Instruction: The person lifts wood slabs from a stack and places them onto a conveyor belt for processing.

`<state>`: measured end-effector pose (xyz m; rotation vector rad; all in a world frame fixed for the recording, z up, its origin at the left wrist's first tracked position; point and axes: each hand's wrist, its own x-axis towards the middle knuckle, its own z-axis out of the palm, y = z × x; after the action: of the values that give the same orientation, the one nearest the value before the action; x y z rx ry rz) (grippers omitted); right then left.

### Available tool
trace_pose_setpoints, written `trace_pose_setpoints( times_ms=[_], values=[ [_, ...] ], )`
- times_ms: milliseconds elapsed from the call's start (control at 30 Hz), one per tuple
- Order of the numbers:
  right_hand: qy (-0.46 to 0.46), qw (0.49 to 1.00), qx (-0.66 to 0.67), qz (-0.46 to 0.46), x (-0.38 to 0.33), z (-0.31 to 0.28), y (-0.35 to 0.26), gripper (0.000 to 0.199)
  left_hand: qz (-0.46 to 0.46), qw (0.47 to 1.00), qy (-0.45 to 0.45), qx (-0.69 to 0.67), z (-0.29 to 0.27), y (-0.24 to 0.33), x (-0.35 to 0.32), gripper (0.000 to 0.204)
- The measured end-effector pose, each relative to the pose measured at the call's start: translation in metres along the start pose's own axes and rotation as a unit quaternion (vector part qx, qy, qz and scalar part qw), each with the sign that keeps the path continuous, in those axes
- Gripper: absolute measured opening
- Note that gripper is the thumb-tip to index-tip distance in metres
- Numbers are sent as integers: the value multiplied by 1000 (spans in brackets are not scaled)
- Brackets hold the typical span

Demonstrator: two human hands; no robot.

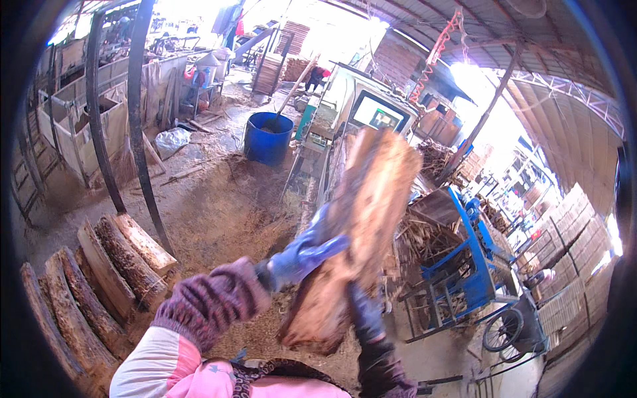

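Note:
A thick rough wood slab (361,232), reddish-brown and smeared by motion, is held up slantwise in front of me. My left hand (302,252), in a blue glove, grips its left edge, with a finger or thumb lying across the face. Lower down, my right hand (365,313), in a dark blue glove, holds the slab from its right side; the wood hides most of its fingers. The slab's far end reaches up in front of a machine (352,83) with a lit screen (379,113).
Several bark-edged slabs (96,285) lean in a row at the left, by dark posts (136,126). A blue barrel (267,149) stands ahead on the sawdust-strewn floor. At the right are a blue metal frame (468,245), a wheel (503,330) and stacked boards (570,245).

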<state>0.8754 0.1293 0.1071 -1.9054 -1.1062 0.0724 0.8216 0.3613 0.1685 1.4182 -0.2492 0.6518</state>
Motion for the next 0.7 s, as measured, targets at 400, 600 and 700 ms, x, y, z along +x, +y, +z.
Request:
trace_pose_setpoints(
  times_ms=[400, 600, 700],
  values=[
    [49, 931, -350, 85, 357, -131, 110, 71, -145, 984, 43, 94, -106, -11, -100, 60],
    [142, 888, -260, -352, 337, 47, -44, 41, -414, 799, 322, 293, -210, -63, -440, 35],
    [-70, 956, 168, -229, 255, 175, -52, 37, -413, 834, 343, 127, -216, -63, -484, 33]
  ],
)
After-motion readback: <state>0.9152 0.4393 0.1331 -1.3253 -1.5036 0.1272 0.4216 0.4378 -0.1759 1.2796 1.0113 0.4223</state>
